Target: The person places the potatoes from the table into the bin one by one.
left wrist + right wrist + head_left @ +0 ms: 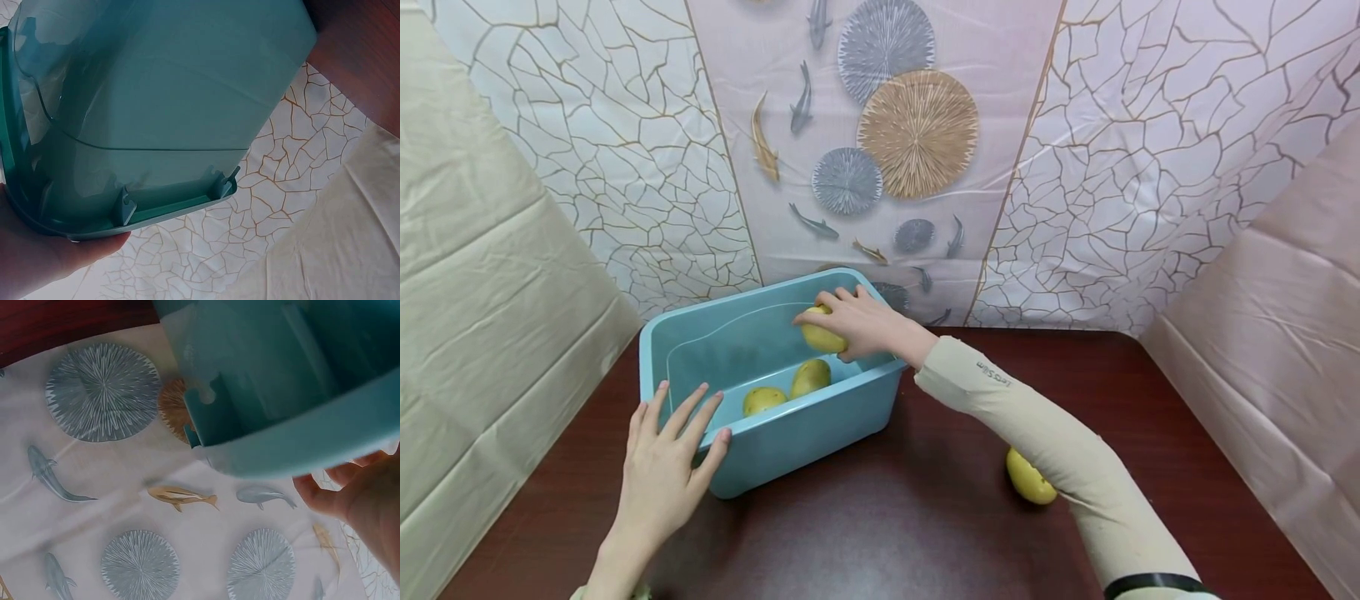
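My right hand (861, 321) grips a yellow potato (822, 332) over the right end of a light-blue plastic bin (805, 446). Inside the bin lie two more potatoes, one nearer the middle (810, 378) and one by the front wall (765, 400). At the bin's left front corner, my left hand (658, 471) has its fingers spread and straight over the rim. The left wrist view shows the left thumb (94, 250) against the bin's rim. Fingers of the right hand (375, 500) show behind the rim in the right wrist view, where its potato is hidden.
Another yellow potato (1028, 477) lies on the dark red-brown table (880, 533), partly covered by my right sleeve. A patterned cloth (917, 233) hangs behind the table, and pale cloth walls (482, 292) stand at both sides.
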Tool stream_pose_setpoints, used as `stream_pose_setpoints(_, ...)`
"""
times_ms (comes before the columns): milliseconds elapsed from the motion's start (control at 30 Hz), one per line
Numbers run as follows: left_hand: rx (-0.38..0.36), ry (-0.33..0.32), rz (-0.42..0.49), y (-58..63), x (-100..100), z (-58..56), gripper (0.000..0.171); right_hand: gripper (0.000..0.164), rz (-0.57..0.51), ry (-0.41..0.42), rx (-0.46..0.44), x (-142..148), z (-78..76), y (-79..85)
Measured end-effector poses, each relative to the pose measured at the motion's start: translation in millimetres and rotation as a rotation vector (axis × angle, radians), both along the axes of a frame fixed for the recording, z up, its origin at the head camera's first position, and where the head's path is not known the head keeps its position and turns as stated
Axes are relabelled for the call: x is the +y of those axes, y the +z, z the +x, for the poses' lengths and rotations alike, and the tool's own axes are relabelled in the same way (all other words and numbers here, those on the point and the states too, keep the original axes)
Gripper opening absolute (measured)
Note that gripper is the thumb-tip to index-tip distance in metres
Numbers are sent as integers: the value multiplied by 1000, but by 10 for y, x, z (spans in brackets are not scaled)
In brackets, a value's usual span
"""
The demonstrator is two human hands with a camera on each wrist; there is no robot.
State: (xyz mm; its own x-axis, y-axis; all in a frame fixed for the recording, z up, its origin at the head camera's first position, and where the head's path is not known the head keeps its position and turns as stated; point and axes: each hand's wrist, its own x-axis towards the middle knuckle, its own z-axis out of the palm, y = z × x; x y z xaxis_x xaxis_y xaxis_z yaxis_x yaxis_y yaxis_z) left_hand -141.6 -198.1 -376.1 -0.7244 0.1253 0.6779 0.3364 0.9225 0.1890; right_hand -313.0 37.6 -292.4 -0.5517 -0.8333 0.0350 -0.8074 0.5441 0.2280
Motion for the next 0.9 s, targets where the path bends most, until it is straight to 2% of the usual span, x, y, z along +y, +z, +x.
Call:
stream_pose_setpoints(367, -9, 2, -8, 4, 0, 6, 42, 73, -15, -35, -58, -38, -79, -21)
stream_pose_setpoints(900, -12, 2, -5, 2, 1, 9, 42, 74, 13, -85, -84, -55, -164, -83)
